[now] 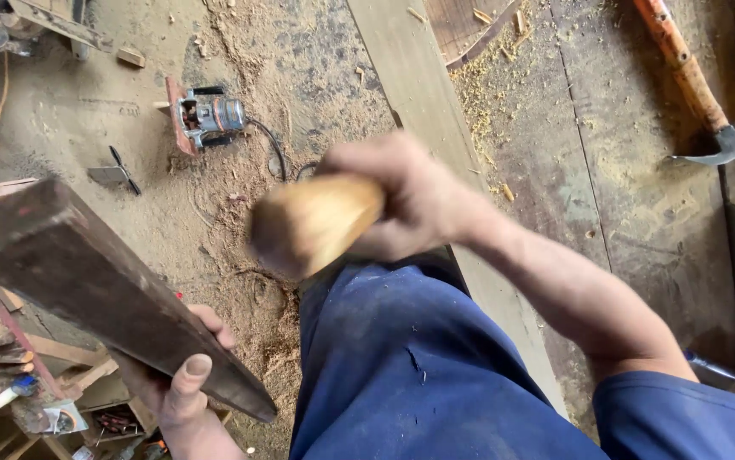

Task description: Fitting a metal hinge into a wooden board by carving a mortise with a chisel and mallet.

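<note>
Head view, workshop floor seen from above.

Item: dark wooden beam (112, 290), squared, long, held slanting up and to the left; the left hand (180, 383) is wrapped under its near end, thumb pressed on the upper face.

Item: pale wooden handle (312, 223), rounded and motion-blurred, gripped in the closed fist of the right hand (401, 200); its far end is hidden behind the hand, so what kind of tool it belongs to cannot be told. It hangs apart from the beam, above the blue-trousered thigh (401, 366).

Handling note, as a judgement: any stroke on the beam calls for a firm, steady left-hand grip with the thumb kept away from the struck spot, and a square, controlled swing.

Surroundings: claw hammer (700, 94) on the right; small power tool (205, 115) with cord in the sawdust; long plank (435, 119) lying nearly upright across the middle of the floor.
</note>
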